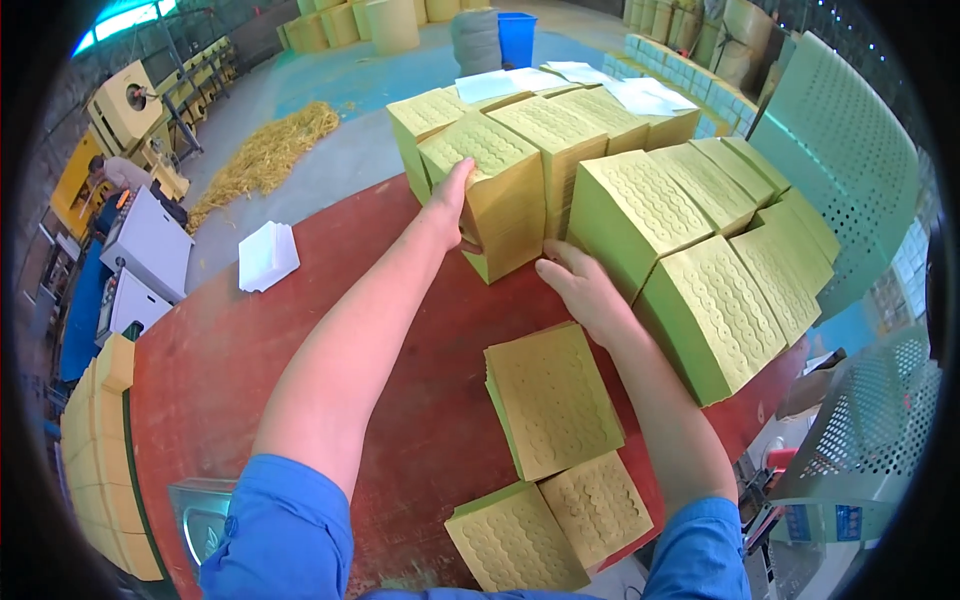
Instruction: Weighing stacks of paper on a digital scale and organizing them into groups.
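Observation:
A tall stack of yellow paper sheets (505,215), its top punched with wavy rows, stands at the front of the far row on the red table. My left hand (450,210) grips its left side, thumb up by the top edge and fingers lower down, partly hidden. Low at the stack's right front corner is my right hand (582,285), its fingers stretched toward the base and the thumb apart. The right fingertips seem to touch the corner. Beside that hand stands another block of yellow paper stacks (640,205). Shorter yellow stacks (555,400) lie nearer me, left of my right forearm.
White sheets (650,97) lie on the far stacks, and a white pile (268,257) sits on the red table (250,350) at left. A green perforated panel (840,170) rises at right. Beyond are a straw-like heap (265,155), a blue bin (516,40) and a person (125,175) by machines.

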Action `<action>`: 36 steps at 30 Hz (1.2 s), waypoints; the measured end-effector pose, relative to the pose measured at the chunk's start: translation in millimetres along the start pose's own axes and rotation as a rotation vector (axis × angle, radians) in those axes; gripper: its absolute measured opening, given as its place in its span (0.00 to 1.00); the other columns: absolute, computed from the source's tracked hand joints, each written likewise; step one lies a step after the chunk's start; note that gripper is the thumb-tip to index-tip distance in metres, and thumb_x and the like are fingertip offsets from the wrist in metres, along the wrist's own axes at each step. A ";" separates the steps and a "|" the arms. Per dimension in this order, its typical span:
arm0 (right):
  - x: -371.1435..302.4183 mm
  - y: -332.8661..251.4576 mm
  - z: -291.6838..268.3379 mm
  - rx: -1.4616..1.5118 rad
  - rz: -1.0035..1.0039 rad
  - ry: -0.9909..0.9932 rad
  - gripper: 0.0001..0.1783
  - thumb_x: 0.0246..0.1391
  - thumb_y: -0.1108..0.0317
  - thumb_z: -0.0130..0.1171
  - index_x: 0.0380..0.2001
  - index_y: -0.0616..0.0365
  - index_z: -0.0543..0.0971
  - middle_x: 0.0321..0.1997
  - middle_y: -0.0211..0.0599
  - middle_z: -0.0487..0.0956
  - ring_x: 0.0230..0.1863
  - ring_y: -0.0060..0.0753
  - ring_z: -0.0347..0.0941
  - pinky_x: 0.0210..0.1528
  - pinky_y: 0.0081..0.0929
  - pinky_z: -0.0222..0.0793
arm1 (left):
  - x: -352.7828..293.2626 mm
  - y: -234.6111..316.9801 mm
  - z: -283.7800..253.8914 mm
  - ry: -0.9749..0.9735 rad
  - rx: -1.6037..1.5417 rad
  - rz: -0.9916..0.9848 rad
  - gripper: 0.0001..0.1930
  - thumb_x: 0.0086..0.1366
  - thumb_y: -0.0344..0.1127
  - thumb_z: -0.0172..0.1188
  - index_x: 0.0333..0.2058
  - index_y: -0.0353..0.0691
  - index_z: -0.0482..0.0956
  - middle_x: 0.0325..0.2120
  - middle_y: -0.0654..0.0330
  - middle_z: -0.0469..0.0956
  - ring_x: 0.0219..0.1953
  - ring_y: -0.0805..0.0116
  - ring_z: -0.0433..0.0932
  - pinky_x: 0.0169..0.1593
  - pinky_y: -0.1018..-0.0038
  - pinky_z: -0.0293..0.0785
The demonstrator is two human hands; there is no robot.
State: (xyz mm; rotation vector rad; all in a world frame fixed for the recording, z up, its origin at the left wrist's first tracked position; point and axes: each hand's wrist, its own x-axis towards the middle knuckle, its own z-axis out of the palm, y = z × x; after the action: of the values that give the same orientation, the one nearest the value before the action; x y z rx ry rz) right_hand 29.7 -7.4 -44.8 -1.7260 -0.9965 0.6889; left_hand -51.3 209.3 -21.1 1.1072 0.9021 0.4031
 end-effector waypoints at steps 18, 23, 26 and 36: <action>-88.2 -67.9 6.7 -0.040 -0.368 -0.103 0.29 0.60 0.65 0.57 0.61 0.67 0.66 0.66 0.53 0.68 0.67 0.48 0.65 0.64 0.35 0.64 | -15.3 -4.8 -6.2 0.065 0.244 0.167 0.50 0.57 0.71 0.53 0.70 0.46 0.52 0.70 0.50 0.52 0.70 0.44 0.51 0.61 0.34 0.56; -135.4 -76.4 -10.6 -0.068 -0.481 -0.123 0.26 0.59 0.68 0.59 0.58 0.66 0.69 0.65 0.52 0.69 0.66 0.49 0.65 0.63 0.34 0.65 | -104.5 -22.7 -40.2 0.000 0.122 0.162 0.53 0.62 0.69 0.52 0.72 0.45 0.36 0.73 0.51 0.37 0.73 0.47 0.43 0.67 0.40 0.49; -167.3 -87.9 -2.0 -0.083 -0.444 -0.210 0.25 0.57 0.71 0.61 0.57 0.63 0.71 0.64 0.50 0.70 0.64 0.49 0.67 0.64 0.34 0.64 | -177.4 -49.1 -119.0 0.016 0.271 0.180 0.54 0.62 0.66 0.55 0.72 0.42 0.35 0.72 0.48 0.41 0.72 0.46 0.48 0.64 0.43 0.59; -298.4 -122.0 66.6 -0.139 -0.379 -0.595 0.24 0.50 0.79 0.55 0.54 0.65 0.75 0.61 0.48 0.74 0.62 0.41 0.70 0.58 0.34 0.70 | -465.5 -114.7 -323.5 0.369 0.186 0.125 0.38 0.69 0.53 0.56 0.67 0.35 0.56 0.66 0.49 0.58 0.61 0.52 0.69 0.56 0.57 0.72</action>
State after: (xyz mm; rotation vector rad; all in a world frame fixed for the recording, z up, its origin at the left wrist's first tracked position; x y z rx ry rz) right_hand -210.9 -213.1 45.5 -1.4033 -1.7639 0.9172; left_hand -600.7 33.6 22.3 1.2873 1.2168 0.6510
